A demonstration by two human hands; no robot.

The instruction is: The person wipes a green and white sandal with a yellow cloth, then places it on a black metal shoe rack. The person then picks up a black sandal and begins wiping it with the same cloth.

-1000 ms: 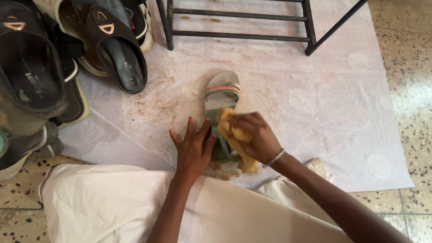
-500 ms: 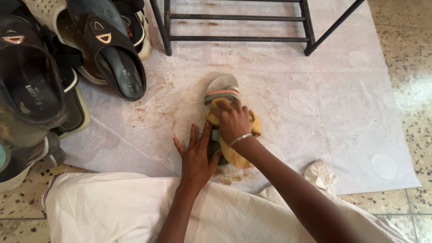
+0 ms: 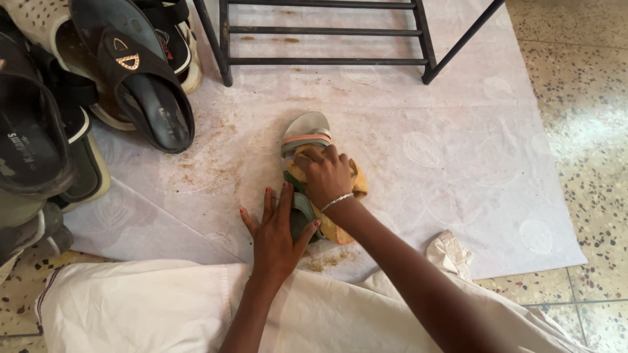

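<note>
A small grey-green sandal [image 3: 306,125] with a pink strap lies on a pale, dirt-stained sheet [image 3: 458,150]. My right hand [image 3: 325,173] presses a yellow cloth [image 3: 356,186] onto the sandal's middle, fingers closed over the cloth. My left hand [image 3: 275,232] lies flat with fingers spread against the sandal's heel end, holding it against the sheet. The sandal's toe end shows beyond the cloth; its middle is hidden under my right hand.
A pile of dark sandals and slippers [image 3: 140,91] fills the left side. A black metal rack [image 3: 327,39] stands at the top. My light garment [image 3: 144,307] covers the bottom. Speckled floor tiles [image 3: 589,98] lie to the right. A crumpled scrap [image 3: 451,252] lies near my right arm.
My right hand slid the yellow cloth from the sandal's heel end up toward its strap. My left hand stayed pressed at the heel. The view shifted slightly.
</note>
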